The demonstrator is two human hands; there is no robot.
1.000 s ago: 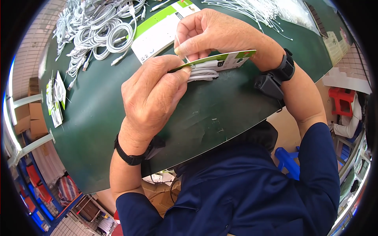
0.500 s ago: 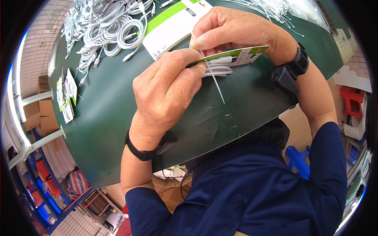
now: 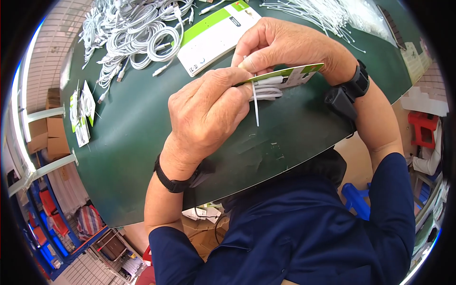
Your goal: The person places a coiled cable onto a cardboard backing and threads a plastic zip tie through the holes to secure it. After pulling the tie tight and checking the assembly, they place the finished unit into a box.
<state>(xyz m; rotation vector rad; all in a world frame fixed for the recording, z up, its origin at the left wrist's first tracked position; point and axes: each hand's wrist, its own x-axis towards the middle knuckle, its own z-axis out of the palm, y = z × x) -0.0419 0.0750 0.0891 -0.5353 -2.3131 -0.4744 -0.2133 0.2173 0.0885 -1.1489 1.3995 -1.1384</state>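
Observation:
My left hand (image 3: 204, 111) is closed on the near left end of a green-and-white packaging card (image 3: 301, 72), which is held edge-up above the table. A coiled grey-white charging cable (image 3: 268, 92) lies against the card's near face, its plug pointing right. Around card and coil runs a thin white cable tie (image 3: 257, 110), one tail hanging down in front. Behind the card, my right hand (image 3: 289, 45) has thumb and forefinger pinched at the tie's upper part, close to the left fingertips. The exact grip there is partly hidden.
On the dark green table (image 3: 142, 175) lie a heap of grey-white cables (image 3: 137, 35), a stack of flat cards (image 3: 213, 40) and loose white cable ties (image 3: 313, 14). Carded cables (image 3: 81, 111) sit at the left edge. A plastic bag (image 3: 370, 19) is far right.
The hanging tie tail has swung from a slant to nearly vertical. My left hand has shifted slightly right and down, and the right fingers have lowered closer to the card.

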